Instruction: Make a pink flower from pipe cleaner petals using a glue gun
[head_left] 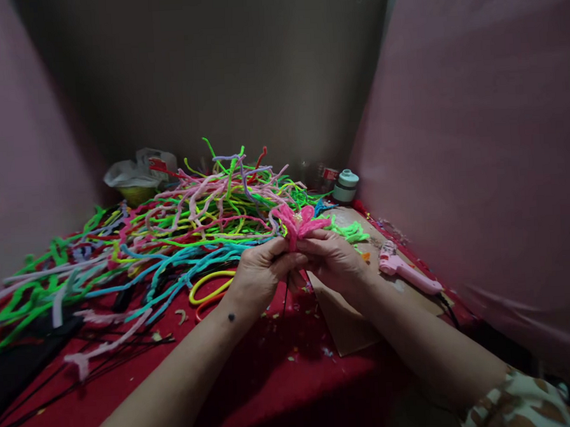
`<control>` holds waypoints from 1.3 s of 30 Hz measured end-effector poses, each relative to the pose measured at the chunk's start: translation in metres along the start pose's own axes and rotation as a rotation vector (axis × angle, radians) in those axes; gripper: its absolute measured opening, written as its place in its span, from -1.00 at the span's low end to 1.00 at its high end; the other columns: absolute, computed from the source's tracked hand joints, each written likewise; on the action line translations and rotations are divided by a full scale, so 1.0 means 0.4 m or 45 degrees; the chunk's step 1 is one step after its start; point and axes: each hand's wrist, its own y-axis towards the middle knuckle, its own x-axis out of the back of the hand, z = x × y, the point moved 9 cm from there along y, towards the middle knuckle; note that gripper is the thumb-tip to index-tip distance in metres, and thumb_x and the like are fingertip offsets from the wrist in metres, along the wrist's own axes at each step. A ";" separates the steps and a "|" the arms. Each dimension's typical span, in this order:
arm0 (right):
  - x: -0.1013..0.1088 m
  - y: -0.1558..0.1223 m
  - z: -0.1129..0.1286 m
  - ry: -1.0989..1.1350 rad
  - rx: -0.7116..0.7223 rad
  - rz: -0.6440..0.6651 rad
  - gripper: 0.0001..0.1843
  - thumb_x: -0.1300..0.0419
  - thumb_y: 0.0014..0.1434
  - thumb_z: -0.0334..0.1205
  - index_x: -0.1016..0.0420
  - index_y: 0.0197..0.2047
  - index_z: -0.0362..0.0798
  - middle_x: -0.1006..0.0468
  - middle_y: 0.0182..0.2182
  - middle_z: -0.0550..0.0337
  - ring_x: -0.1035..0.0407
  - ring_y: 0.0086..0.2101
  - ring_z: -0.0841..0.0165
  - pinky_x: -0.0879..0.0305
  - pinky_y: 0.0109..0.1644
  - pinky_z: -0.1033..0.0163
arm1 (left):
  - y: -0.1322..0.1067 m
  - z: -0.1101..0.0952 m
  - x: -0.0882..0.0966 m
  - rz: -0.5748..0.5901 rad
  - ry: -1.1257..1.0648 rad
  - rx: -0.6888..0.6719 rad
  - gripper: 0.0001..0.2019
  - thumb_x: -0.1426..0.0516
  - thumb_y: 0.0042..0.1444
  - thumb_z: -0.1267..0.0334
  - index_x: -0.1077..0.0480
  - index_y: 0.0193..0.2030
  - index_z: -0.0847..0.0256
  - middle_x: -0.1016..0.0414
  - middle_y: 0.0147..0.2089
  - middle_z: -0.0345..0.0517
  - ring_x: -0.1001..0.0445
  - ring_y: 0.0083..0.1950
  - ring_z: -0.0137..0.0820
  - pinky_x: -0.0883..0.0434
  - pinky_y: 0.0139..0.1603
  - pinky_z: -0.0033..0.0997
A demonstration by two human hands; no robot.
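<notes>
A bright pink pipe-cleaner flower (pixel 305 222) with a pale yellowish centre is held up in front of me. My left hand (pixel 274 265) pinches its base from the left, fingers closed. From the right, my right hand (pixel 332 255) is closed on the lower petals and base, its fingertips meeting those of my left hand. A thin dark stem (pixel 285 299) hangs down below my left fingers. Part of the flower's base is hidden behind my fingers.
A large heap of coloured pipe cleaners (pixel 217 204) spreads behind and left. At right, a pink hot glue gun (pixel 407 272) lies on a cardboard sheet (pixel 338 319). A pale green bottle (pixel 345 186) and a plastic bag (pixel 130 175) stand behind. Black wires (pixel 83 377) lie front left.
</notes>
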 end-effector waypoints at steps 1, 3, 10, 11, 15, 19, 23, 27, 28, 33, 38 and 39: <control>-0.007 -0.001 -0.003 -0.007 -0.001 0.047 -0.77 -0.30 -0.09 -0.12 -0.47 -0.41 -0.10 -0.39 -0.66 0.29 -0.28 -0.69 0.42 -0.23 -0.61 0.28 | 0.000 -0.001 -0.002 0.008 -0.021 0.017 -0.86 -0.24 -0.11 0.24 -0.43 -0.51 0.26 -0.43 -0.67 -0.22 -0.38 -0.66 -0.45 -0.35 -0.60 -0.49; -0.013 -0.002 -0.008 -0.007 -0.006 0.088 -0.75 -0.30 -0.09 -0.09 -0.46 -0.41 -0.10 -0.39 -0.67 0.29 -0.29 -0.70 0.39 -0.27 -0.61 0.24 | -0.002 0.004 -0.008 0.047 -0.065 0.073 -0.86 -0.24 -0.10 0.25 -0.42 -0.51 0.26 -0.43 -0.68 -0.21 -0.38 -0.67 -0.44 -0.35 -0.62 -0.49; 0.014 0.004 -0.015 0.079 0.014 -0.037 -0.79 -0.35 -0.16 -0.19 -0.44 -0.48 -0.12 -0.41 -0.67 0.31 -0.24 -0.69 0.50 -0.21 -0.62 0.37 | -0.006 0.032 -0.024 0.181 -0.127 0.220 -0.86 -0.18 0.01 0.24 -0.40 -0.38 0.30 -0.47 -0.62 -0.14 -0.40 -0.66 -0.43 -0.37 -0.60 -0.47; 0.010 0.004 -0.018 0.091 0.009 -0.019 -0.79 -0.34 -0.15 -0.19 -0.43 -0.49 -0.12 -0.40 -0.68 0.32 -0.23 -0.70 0.51 -0.19 -0.65 0.37 | -0.007 0.034 -0.026 0.197 -0.146 0.228 -0.85 -0.17 0.02 0.23 -0.40 -0.34 0.29 -0.48 -0.60 -0.14 -0.41 -0.64 -0.43 -0.38 -0.60 -0.47; 0.009 0.003 -0.030 0.107 -0.030 -0.026 -0.76 -0.34 -0.15 -0.16 -0.41 -0.47 -0.10 -0.36 -0.69 0.34 -0.22 -0.70 0.50 -0.17 -0.64 0.37 | -0.011 0.040 -0.037 0.260 -0.230 0.294 -0.83 -0.18 0.01 0.22 -0.40 -0.32 0.30 -0.48 -0.53 -0.13 -0.43 -0.58 -0.43 -0.39 -0.59 -0.47; 0.021 0.002 -0.025 0.128 0.003 -0.097 -0.74 -0.37 -0.20 -0.19 -0.38 -0.48 -0.09 -0.36 -0.67 0.34 -0.23 -0.66 0.50 -0.17 -0.61 0.38 | -0.013 0.044 -0.043 0.299 -0.347 0.358 -0.80 -0.16 0.04 0.17 -0.40 -0.31 0.29 -0.49 -0.47 -0.08 -0.44 -0.56 -0.44 -0.39 -0.56 -0.48; 0.025 0.004 -0.023 0.116 0.012 -0.092 -0.76 -0.36 -0.19 -0.20 -0.39 -0.48 -0.09 -0.38 -0.66 0.33 -0.23 -0.66 0.51 -0.18 -0.60 0.38 | -0.011 0.048 -0.048 0.332 -0.430 0.367 -0.71 -0.06 0.12 0.09 -0.42 -0.30 0.32 -0.48 -0.54 -0.03 -0.39 -0.63 -0.45 -0.34 -0.60 -0.49; 0.018 0.005 -0.021 0.147 0.023 -0.042 -0.79 -0.35 -0.19 -0.24 -0.43 -0.47 -0.12 -0.42 -0.65 0.30 -0.26 -0.66 0.50 -0.21 -0.59 0.38 | -0.004 0.055 -0.040 0.276 -0.480 0.342 -0.72 -0.15 0.04 0.10 -0.44 -0.31 0.34 -0.43 -0.57 -0.10 -0.34 -0.64 -0.50 -0.28 -0.64 -0.56; 0.013 0.004 -0.019 0.155 0.031 -0.014 -0.80 -0.34 -0.19 -0.24 -0.44 -0.48 -0.12 -0.42 -0.67 0.29 -0.27 -0.67 0.49 -0.22 -0.60 0.37 | -0.003 0.058 -0.037 0.258 -0.494 0.337 -0.72 -0.16 0.03 0.10 -0.44 -0.32 0.34 -0.42 -0.57 -0.12 -0.34 -0.63 -0.52 -0.28 -0.63 -0.57; -0.013 -0.001 -0.013 0.115 0.073 0.131 -0.83 -0.27 -0.08 -0.21 -0.46 -0.51 -0.15 -0.42 -0.69 0.25 -0.34 -0.66 0.38 -0.29 -0.53 0.26 | 0.002 0.066 -0.028 0.198 -0.534 0.309 -0.77 -0.21 -0.02 0.17 -0.44 -0.37 0.34 -0.39 -0.53 -0.16 -0.31 -0.60 -0.59 -0.22 -0.60 -0.63; 0.002 -0.003 0.001 0.099 0.143 0.021 -0.88 -0.30 -0.09 -0.24 -0.50 -0.49 -0.12 -0.45 -0.63 0.24 -0.30 -0.60 0.44 -0.25 -0.48 0.29 | 0.007 0.060 -0.016 0.127 -0.573 0.267 -0.82 -0.21 0.00 0.21 -0.43 -0.37 0.32 -0.35 -0.55 -0.22 -0.27 -0.60 -0.62 -0.19 -0.58 -0.64; 0.005 -0.004 0.006 0.104 0.165 -0.001 -0.88 -0.32 -0.11 -0.24 -0.51 -0.48 -0.11 -0.46 -0.62 0.25 -0.29 -0.59 0.45 -0.24 -0.47 0.30 | 0.007 0.057 -0.014 0.120 -0.578 0.250 -0.83 -0.21 0.00 0.21 -0.42 -0.38 0.32 -0.35 -0.55 -0.22 -0.27 -0.60 -0.62 -0.19 -0.58 -0.63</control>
